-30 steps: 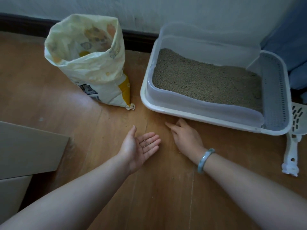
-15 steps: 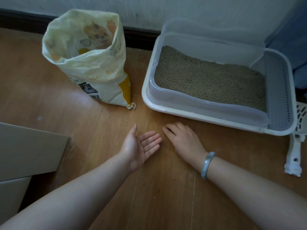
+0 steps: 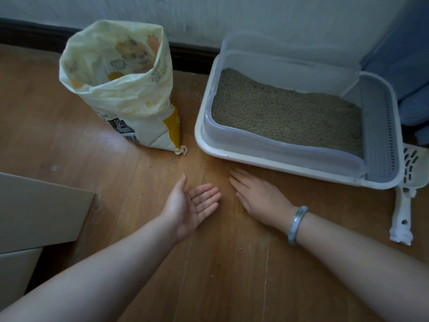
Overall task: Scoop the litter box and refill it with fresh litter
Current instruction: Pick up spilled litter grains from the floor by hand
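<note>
The white litter box (image 3: 236, 156) with a clear inner rim stands on the wooden floor at the right, filled with grey-brown litter (image 3: 285, 115). An open yellow-white litter bag (image 3: 125, 89) stands upright to its left. My left hand (image 3: 190, 205) lies palm up on the floor in front of them, fingers straight, with a few litter grains on the fingers. My right hand (image 3: 257, 196) lies palm down, flat on the floor just right of it, near the box's front edge. A white slotted scoop (image 3: 405, 201) lies on the floor at the box's right corner.
Scattered litter grains dot the floor (image 3: 220, 263) around my hands. A pale flat panel (image 3: 39, 210) sits at the left edge. A white wall with dark baseboard (image 3: 192, 56) runs behind. Blue fabric (image 3: 408, 66) hangs at the far right.
My right hand has slid a little toward me and left across the floor, its fingers flattening out. My left hand stays palm up in the same spot.
</note>
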`<state>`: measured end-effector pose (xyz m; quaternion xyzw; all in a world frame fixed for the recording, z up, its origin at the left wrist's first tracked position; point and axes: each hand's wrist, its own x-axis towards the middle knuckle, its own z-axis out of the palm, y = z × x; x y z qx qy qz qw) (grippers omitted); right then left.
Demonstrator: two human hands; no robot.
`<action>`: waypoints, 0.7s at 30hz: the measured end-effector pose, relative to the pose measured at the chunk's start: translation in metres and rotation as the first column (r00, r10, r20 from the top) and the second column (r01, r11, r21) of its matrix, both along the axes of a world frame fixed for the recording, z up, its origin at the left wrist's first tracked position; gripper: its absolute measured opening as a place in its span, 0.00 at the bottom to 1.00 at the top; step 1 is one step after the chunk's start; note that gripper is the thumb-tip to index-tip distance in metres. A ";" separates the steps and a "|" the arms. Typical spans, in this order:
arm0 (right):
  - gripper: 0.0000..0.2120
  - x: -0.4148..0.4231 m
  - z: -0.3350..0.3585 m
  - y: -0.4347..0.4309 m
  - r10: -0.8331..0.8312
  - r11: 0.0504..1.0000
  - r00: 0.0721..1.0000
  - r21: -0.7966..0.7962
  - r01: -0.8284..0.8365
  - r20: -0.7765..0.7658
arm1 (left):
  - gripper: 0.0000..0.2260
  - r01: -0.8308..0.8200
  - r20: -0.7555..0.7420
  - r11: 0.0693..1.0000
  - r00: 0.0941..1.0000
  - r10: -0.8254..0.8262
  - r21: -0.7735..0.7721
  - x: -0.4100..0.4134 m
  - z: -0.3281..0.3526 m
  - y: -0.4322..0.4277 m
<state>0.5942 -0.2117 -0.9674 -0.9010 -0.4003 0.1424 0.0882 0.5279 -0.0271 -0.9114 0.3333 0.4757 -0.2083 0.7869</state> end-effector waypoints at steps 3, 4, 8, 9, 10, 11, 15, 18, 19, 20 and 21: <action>0.21 -0.018 0.002 -0.028 0.060 0.998 0.998 -0.008 -0.060 -0.010 | 0.29 0.008 0.010 1.000 1.000 -0.008 0.004 0.000 0.002 0.000; 0.20 -0.025 0.003 -0.038 0.077 0.997 0.996 0.006 -0.077 -0.034 | 0.29 0.014 0.015 1.000 1.000 -0.014 0.005 0.001 0.002 -0.001; 0.21 -0.024 0.011 -0.060 0.006 0.997 1.000 0.080 -0.005 -0.007 | 0.29 0.029 0.031 1.000 0.999 -0.029 -0.001 0.002 0.004 -0.006; 0.20 -0.016 0.012 -0.060 -0.057 0.996 0.998 0.075 0.056 0.019 | 0.29 0.033 0.031 0.999 0.999 -0.033 -0.003 0.003 0.004 -0.007; 0.21 -0.008 0.012 -0.059 -0.113 0.993 0.993 0.049 0.111 0.020 | 0.29 0.038 0.031 0.999 0.999 -0.038 -0.003 0.003 0.005 -0.009; 0.22 -0.001 0.012 -0.056 -0.144 0.990 0.990 0.014 0.144 -0.002 | 0.29 0.043 0.032 0.999 0.999 -0.043 -0.001 0.004 0.005 -0.010; 0.29 -0.013 0.006 -0.044 -0.059 0.998 0.995 -0.020 0.057 -0.086 | 0.29 0.046 0.040 0.999 0.998 -0.046 0.003 0.004 0.006 -0.012; 0.25 -0.038 0.008 -0.044 0.084 0.996 0.987 0.000 -0.084 -0.140 | 0.29 0.037 0.045 0.999 0.998 -0.038 0.014 0.002 0.006 -0.012; 0.24 -0.041 0.009 -0.047 0.104 0.994 0.986 0.028 -0.101 -0.127 | 0.29 0.037 0.042 0.999 0.998 -0.037 0.017 0.001 0.005 -0.011; 0.24 -0.041 0.009 -0.050 0.087 0.995 0.988 0.048 -0.082 -0.123 | 0.29 0.037 0.039 0.999 0.998 -0.038 0.019 0.001 0.005 -0.011; 0.26 -0.037 0.009 -0.053 0.033 0.998 0.990 0.056 -0.026 -0.134 | 0.29 0.039 0.038 0.999 0.998 -0.039 0.020 0.000 0.004 -0.010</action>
